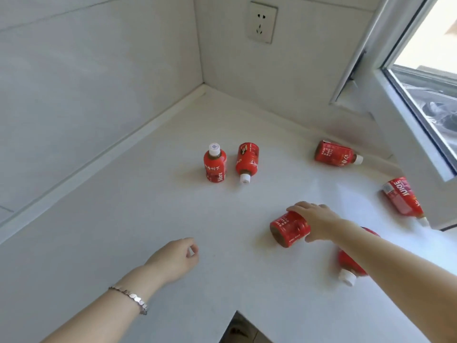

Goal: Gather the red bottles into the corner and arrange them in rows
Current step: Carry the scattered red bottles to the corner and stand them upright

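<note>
Several red juice bottles with white caps are spread over a white countertop (148, 219). One upright bottle (215, 164) stands mid-counter, and a second bottle (247, 160) lies beside it, cap toward me. My right hand (319, 221) is closed around a lying bottle (288, 229) whose base faces left. Under my right forearm lies another bottle (348, 266), partly hidden. Two more lie to the right: one by the wall (333, 154), one below the window (403, 199). My left hand (175, 258) hovers over the counter, fingers loosely curled, holding nothing.
The counter's back corner (204, 86) lies between two white walls, with a wall socket (262, 22) above it. A window frame (405, 107) rises at the right. The counter's front edge has a notch (237, 315) near the bottom.
</note>
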{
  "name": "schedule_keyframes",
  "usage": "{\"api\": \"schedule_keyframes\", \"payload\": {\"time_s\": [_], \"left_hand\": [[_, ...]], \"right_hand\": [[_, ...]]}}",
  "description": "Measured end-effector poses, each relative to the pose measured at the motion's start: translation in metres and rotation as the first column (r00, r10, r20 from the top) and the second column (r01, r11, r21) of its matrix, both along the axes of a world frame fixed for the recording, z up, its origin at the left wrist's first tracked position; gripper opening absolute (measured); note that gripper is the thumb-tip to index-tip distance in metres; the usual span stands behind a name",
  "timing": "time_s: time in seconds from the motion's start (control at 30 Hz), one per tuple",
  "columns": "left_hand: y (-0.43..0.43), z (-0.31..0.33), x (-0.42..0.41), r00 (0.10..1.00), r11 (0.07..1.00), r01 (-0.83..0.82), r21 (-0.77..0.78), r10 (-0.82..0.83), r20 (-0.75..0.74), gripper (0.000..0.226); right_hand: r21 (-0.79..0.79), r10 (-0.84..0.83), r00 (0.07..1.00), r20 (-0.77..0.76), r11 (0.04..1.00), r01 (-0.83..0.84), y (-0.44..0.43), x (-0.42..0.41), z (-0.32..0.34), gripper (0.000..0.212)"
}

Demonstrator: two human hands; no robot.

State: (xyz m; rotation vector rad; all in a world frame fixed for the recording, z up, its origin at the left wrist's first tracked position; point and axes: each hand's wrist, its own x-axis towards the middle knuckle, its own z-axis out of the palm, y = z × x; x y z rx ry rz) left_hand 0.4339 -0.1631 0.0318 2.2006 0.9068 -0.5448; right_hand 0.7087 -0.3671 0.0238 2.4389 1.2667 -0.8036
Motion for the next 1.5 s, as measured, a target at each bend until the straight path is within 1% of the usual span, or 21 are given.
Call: {"api": "schedule_keyframes", "payload": {"time_s": [0.07, 0.13, 0.2, 0.3, 0.33, 0.43, 0.5, 0.53, 0.6, 0.7, 0.77, 0.8, 0.87, 0.93, 1.0, 1.07, 1.13, 1.23, 1.3, 1.37, 1.5], "left_hand": [[0.002, -0.007, 0.007, 1.0, 1.0, -0.006, -0.015, 0.006, 0.007, 0.004], [0.004, -0.013, 0.015, 1.0, 1.0, -0.01, -0.025, 0.011, 0.006, 0.008], [0.009, -0.018, 0.024, 1.0, 0.999, -0.024, -0.031, 0.024, -0.015, 0.011], [0.021, -0.017, 0.046, 0.997, 0.997, -0.071, 0.013, 0.071, -0.001, 0.005], [0.032, -0.016, 0.059, 0.994, 0.993, -0.102, 0.06, 0.1, 0.034, 0.012], [0.055, 0.003, 0.103, 0.967, 0.95, -0.204, 0.236, 0.158, 0.2, 0.05], [0.067, 0.02, 0.137, 0.93, 0.914, -0.283, 0.291, 0.186, 0.318, 0.067], [0.076, 0.026, 0.154, 0.914, 0.902, -0.308, 0.301, 0.192, 0.357, 0.071], [0.092, 0.029, 0.183, 0.927, 0.91, -0.268, 0.316, 0.156, 0.34, 0.067], [0.1, 0.02, 0.201, 0.968, 0.945, -0.134, 0.298, 0.06, 0.245, 0.043], [0.096, 0.014, 0.204, 0.966, 0.93, -0.126, 0.346, 0.036, 0.254, 0.03], [0.093, 0.011, 0.201, 0.963, 0.921, -0.135, 0.365, 0.035, 0.268, 0.027], [0.085, 0.009, 0.194, 0.953, 0.924, -0.148, 0.352, 0.038, 0.301, 0.023], [0.08, 0.008, 0.173, 0.949, 0.925, -0.166, 0.342, 0.056, 0.309, 0.021], [0.078, 0.008, 0.142, 0.94, 0.902, -0.238, 0.36, 0.12, 0.321, 0.025], [0.075, 0.011, 0.103, 0.914, 0.87, -0.341, 0.357, 0.218, 0.342, 0.024], [0.072, 0.017, 0.059, 0.91, 0.844, -0.372, 0.387, 0.251, 0.33, 0.025], [0.064, 0.029, -0.021, 0.935, 0.823, -0.346, 0.45, 0.262, 0.239, 0.027], [0.057, 0.037, -0.081, 0.937, 0.796, -0.349, 0.495, 0.311, 0.16, 0.032], [0.05, 0.043, -0.142, 0.912, 0.755, -0.389, 0.529, 0.397, 0.104, 0.032], [0.034, 0.05, -0.268, 0.844, 0.662, -0.455, 0.596, 0.534, 0.051, 0.033]], "right_hand": [[0.066, 0.009, 1.0, -0.004, 0.998, -0.009, -0.002, 0.003, -0.01, 0.086], [0.108, 0.018, 1.0, -0.004, 0.994, -0.018, -0.003, 0.006, -0.018, 0.084], [0.139, -0.033, 0.999, -0.027, 0.99, 0.037, -0.003, 0.009, -0.021, 0.079], [0.19, -0.138, 0.987, -0.085, 0.97, 0.152, 0.006, 0.01, -0.022, 0.075], [0.226, -0.163, 0.981, -0.106, 0.957, 0.183, 0.017, 0.013, -0.022, 0.073], [0.295, -0.228, 0.962, -0.153, 0.918, 0.265, 0.041, 0.014, -0.013, 0.07], [0.321, -0.231, 0.965, -0.128, 0.91, 0.26, 0.053, 0.016, -0.004, 0.069], [0.334, -0.228, 0.967, -0.111, 0.908, 0.252, 0.061, 0.019, 0.0, 0.068], [0.353, -0.226, 0.969, -0.099, 0.902, 0.246, 0.077, 0.025, 0.007, 0.067], [0.359, -0.213, 0.973, -0.092, 0.904, 0.232, 0.094, 0.03, 0.015, 0.067], [0.344, -0.192, 0.978, -0.079, 0.916, 0.208, 0.098, 0.031, 0.018, 0.068], [0.332, -0.178, 0.982, -0.069, 0.924, 0.191, 0.1, 0.029, 0.019, 0.068], [0.313, -0.162, 0.986, -0.051, 0.935, 0.169, 0.101, 0.025, 0.021, 0.066], [0.298, -0.13, 0.991, -0.038, 0.945, 0.135, 0.105, 0.015, 0.021, 0.065], [0.282, -0.072, 0.997, -0.01, 0.957, 0.072, 0.109, 0.002, 0.023, 0.066], [0.253, 0.023, 0.999, 0.026, 0.967, -0.029, 0.115, -0.015, 0.024, 0.07], [0.243, 0.128, 0.99, 0.06, 0.96, -0.139, 0.124, -0.037, 0.025, 0.07], [0.233, 0.272, 0.96, 0.069, 0.931, -0.28, 0.145, -0.082, 0.031, 0.062], [0.221, 0.361, 0.931, 0.062, 0.904, -0.365, 0.162, -0.121, 0.036, 0.06], [0.219, 0.442, 0.895, 0.066, 0.868, -0.445, 0.179, -0.167, 0.038, 0.058], [0.219, 0.59, 0.805, 0.061, 0.779, -0.587, 0.213, -0.278, 0.043, 0.059]]}}
